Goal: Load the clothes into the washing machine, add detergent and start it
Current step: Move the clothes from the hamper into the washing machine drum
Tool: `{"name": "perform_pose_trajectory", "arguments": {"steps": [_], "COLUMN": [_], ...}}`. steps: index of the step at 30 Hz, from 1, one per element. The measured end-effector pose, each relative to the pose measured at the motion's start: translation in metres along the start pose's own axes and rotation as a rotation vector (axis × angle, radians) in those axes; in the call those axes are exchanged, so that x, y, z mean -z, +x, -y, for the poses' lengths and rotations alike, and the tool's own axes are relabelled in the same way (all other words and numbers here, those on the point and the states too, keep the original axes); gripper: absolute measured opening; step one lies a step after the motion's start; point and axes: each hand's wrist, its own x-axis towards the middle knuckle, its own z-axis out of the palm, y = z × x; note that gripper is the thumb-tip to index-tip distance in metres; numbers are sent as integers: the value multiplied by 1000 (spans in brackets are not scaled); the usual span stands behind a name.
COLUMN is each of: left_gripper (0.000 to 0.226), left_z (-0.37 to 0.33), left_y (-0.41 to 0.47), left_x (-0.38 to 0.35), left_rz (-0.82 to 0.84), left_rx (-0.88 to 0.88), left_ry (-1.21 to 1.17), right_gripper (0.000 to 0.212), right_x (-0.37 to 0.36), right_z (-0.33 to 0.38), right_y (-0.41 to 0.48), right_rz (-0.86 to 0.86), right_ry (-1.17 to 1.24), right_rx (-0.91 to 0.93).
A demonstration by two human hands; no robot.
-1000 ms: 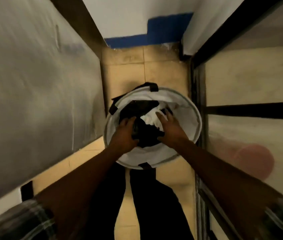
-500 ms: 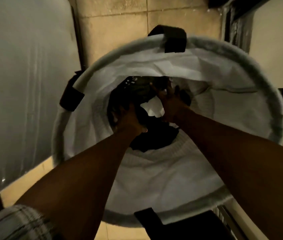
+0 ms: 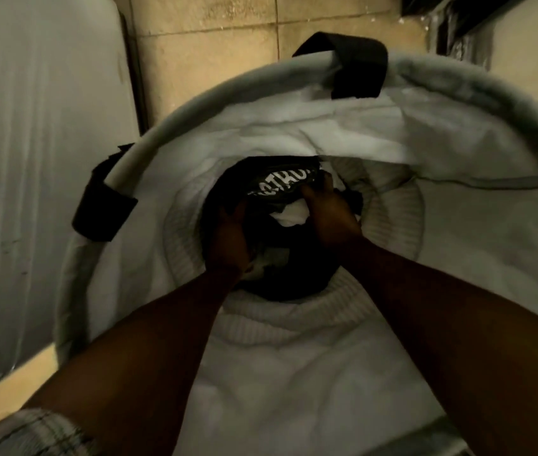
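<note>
Both hands now reach deeper into the laundry basket (image 3: 195, 153), and lettering on a dark garment (image 3: 282, 184) has come into sight. Left hand (image 3: 228, 241) has its grip closed around the dark clothes (image 3: 290, 274) at the basket's bottom. Between the two grips lies a white cloth (image 3: 292, 213). Right hand (image 3: 330, 213) has its fingers curled over the lettered garment's edge.

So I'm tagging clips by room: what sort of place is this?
Probably a home laundry corner: a fabric laundry hamper holding dark clothes, a tiled floor, and a white appliance-like panel alongside.
</note>
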Motion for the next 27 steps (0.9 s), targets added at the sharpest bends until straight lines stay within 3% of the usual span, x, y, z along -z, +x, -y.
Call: {"name": "perform_pose_trajectory", "arguments": {"steps": [8, 13, 27], "left_gripper": [58, 63, 67], "left_z": [-49, -72, -112], "left_y": [-81, -152, -340], "left_x": [80, 134, 306], "left_rz": [-117, -103, -222], "left_rx": [-76, -70, -294], "left_ry": [-250, -297, -371], "right_gripper": [52, 34, 48], "right_x": [80, 147, 310], "right_z": [66, 109, 220], "right_y": [-74, -137, -321], "right_rz": [14, 4, -290], "right_ry": [137, 186, 389], "right_rx": [-157, -266, -205]}}
